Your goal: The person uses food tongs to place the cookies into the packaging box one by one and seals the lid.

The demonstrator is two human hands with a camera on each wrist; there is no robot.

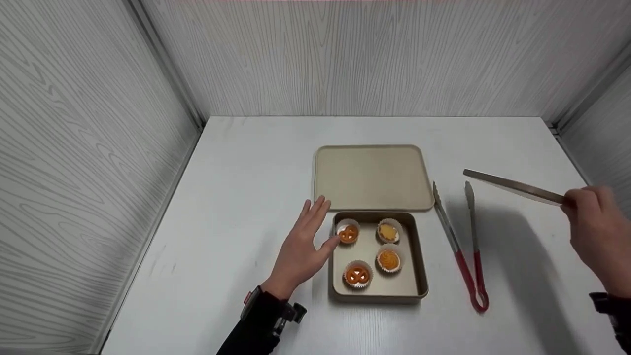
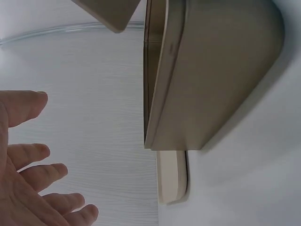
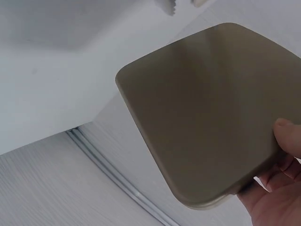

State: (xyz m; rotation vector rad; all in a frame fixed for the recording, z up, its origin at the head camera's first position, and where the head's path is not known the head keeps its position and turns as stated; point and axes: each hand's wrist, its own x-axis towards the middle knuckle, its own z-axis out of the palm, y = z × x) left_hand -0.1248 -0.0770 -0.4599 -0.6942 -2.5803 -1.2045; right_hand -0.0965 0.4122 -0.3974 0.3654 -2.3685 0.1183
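My right hand [image 1: 599, 231] grips a flat, square tan lid [image 3: 207, 113] by one edge, thumb on one face and fingers behind. Seen edge-on in the head view, the lid [image 1: 512, 186] is raised above the table's right side. A square tan tin [image 1: 379, 299] stands uncovered at the centre, with several small pastries in white paper cups inside: two pretzel-shaped [image 1: 357, 275], one swirled [image 1: 389, 260], one yellow [image 1: 388, 232]. Beside the tin's left wall, my left hand [image 1: 301, 251] is spread with straight fingers and holds nothing; its thumb overlaps the rim in the head view.
Behind the tin lies a flat beige tray [image 1: 372, 177]. Metal tongs with red handles [image 1: 466, 271] lie spread on the white table right of the tin, tips toward the back. Pale wood-grain walls [image 1: 315, 59] enclose the table at the back and sides.
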